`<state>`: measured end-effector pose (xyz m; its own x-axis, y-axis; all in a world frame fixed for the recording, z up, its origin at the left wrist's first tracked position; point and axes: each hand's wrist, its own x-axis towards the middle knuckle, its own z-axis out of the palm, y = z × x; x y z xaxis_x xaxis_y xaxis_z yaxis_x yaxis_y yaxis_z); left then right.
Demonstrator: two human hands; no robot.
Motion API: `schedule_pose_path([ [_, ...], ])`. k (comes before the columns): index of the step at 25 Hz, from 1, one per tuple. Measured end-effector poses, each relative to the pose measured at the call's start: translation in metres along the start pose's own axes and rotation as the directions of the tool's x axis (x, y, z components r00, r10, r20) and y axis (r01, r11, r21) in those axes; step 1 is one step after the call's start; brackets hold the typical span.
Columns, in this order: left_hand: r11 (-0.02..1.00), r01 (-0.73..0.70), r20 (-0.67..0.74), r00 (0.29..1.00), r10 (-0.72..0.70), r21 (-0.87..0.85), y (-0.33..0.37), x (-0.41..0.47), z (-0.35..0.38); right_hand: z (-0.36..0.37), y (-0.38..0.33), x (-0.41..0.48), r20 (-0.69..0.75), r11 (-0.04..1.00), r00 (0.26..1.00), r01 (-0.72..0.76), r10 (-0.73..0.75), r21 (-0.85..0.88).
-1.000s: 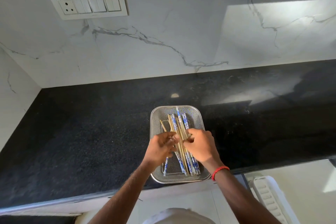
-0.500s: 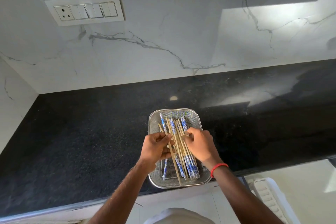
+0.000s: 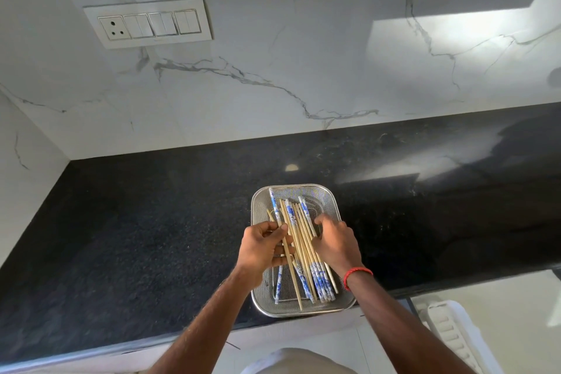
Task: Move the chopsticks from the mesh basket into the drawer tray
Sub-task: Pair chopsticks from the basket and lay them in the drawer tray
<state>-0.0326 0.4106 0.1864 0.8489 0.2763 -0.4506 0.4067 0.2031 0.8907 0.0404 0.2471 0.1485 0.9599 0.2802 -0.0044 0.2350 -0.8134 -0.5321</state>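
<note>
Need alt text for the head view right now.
Both hands, left hand and right hand, gather wooden and blue-patterned chopsticks inside a rectangular steel mesh basket on a black granite counter, white marble wall behind.

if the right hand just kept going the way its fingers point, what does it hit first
Its fingers point left, so the right hand would press first into the chopsticks bunched in the mesh basket, then probably the left hand gripping them from the other side.

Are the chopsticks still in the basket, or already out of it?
Still in. The chopsticks lie bundled inside the basket on the counter, with the left hand and right hand gathering them.
</note>
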Motion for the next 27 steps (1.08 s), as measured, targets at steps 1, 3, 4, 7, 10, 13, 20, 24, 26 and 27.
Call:
schedule_pose_path([
  [1, 1.0, 0.002, -0.003, 1.0, -0.002, -0.005, 0.0, 0.0, 0.001, -0.006, -0.004, -0.002, -0.018, 0.999, 1.0, -0.001, 0.002, 0.039],
  [3, 1.0, 0.001, -0.004, 1.0, -0.001, -0.013, 0.0, 0.001, 0.003, -0.016, -0.013, -0.004, -0.054, 0.986, 0.999, 0.002, 0.007, 0.169],
  [4, 1.0, 0.0, 0.0, 1.0, -0.001, -0.02, 0.0, 0.001, 0.003, -0.018, -0.019, -0.006, -0.073, 0.966, 0.997, 0.011, 0.008, 0.257],
  [7, 0.998, 0.002, 0.027, 1.0, 0.0, -0.056, 0.001, 0.0, 0.005, -0.015, -0.037, -0.016, -0.065, 0.901, 0.995, 0.098, -0.078, 0.423],
  [10, 0.997, -0.011, 0.015, 1.0, 0.012, -0.075, 0.0, -0.002, 0.006, -0.01, -0.045, -0.027, -0.047, 0.885, 0.975, 0.216, -0.216, 0.413],
  [13, 0.998, -0.006, 0.014, 1.0, 0.007, -0.07, 0.0, -0.005, 0.002, -0.018, -0.042, -0.025, -0.08, 0.887, 0.965, 0.261, -0.25, 0.382],
  [20, 0.998, -0.025, 0.016, 1.0, 0.026, -0.061, 0.004, -0.015, -0.007, 0.002, -0.013, -0.018, 0.06, 0.988, 0.997, 0.051, -0.042, -0.149],
  [24, 0.998, -0.02, 0.034, 0.999, 0.023, -0.064, 0.004, -0.02, -0.015, 0.01, -0.012, -0.016, 0.046, 0.996, 0.998, -0.039, 0.043, -0.083],
  [26, 0.998, -0.019, 0.041, 0.999, 0.021, -0.057, 0.003, -0.02, -0.019, 0.01, -0.01, -0.016, 0.003, 0.995, 0.995, -0.097, 0.097, 0.006],
  [27, 0.998, -0.02, 0.046, 0.999, 0.022, -0.052, 0.002, -0.02, -0.02, 0.009, -0.01, -0.016, -0.014, 0.993, 0.993, -0.118, 0.118, 0.025],
])
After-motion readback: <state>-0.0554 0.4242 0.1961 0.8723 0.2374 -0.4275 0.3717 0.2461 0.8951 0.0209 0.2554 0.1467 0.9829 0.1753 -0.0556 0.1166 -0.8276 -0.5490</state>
